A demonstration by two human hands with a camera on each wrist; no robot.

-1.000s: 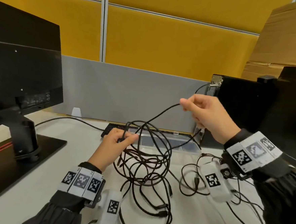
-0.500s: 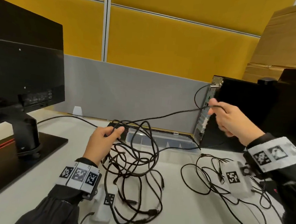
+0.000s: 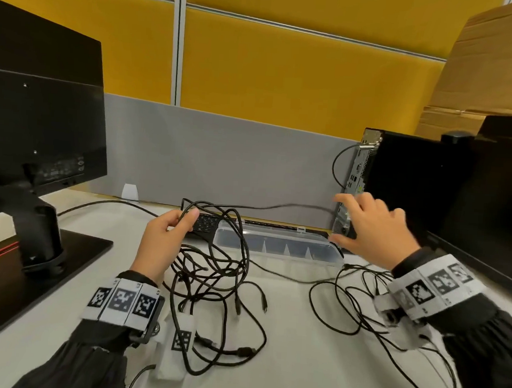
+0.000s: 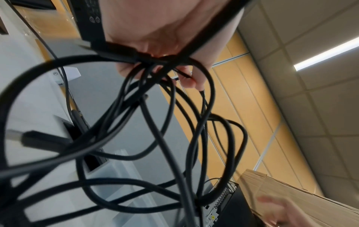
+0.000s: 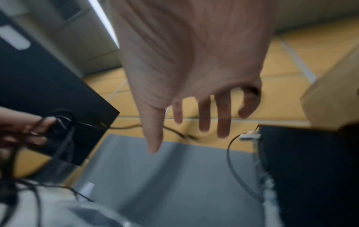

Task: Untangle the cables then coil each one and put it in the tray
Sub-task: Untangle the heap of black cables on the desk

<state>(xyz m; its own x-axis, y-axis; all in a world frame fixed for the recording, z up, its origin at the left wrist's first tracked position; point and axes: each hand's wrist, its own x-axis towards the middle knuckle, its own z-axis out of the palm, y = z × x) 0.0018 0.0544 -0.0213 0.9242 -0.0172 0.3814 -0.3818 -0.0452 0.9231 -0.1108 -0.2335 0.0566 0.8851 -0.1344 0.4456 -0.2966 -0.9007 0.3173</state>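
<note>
While left fingers (image 3: 186,220) pinch tangled cables (image 3: 213,269) above the white desk (image 3: 282,362), right fingers (image 3: 366,206) spread empty.

2 hands: left hand (image 3: 166,242), right hand (image 3: 370,229). 1 clear tray (image 3: 278,247). 1 monitor (image 3: 38,124) on its stand. 1 keyboard (image 3: 207,223), partly hidden. 1 black PC tower (image 3: 416,187). 1 tangled bunch of black cables (image 3: 213,269), 1 looser bunch (image 3: 353,303) to the right; single cable count can't tell. 2 wrist bands w/ printed tags.
</note>
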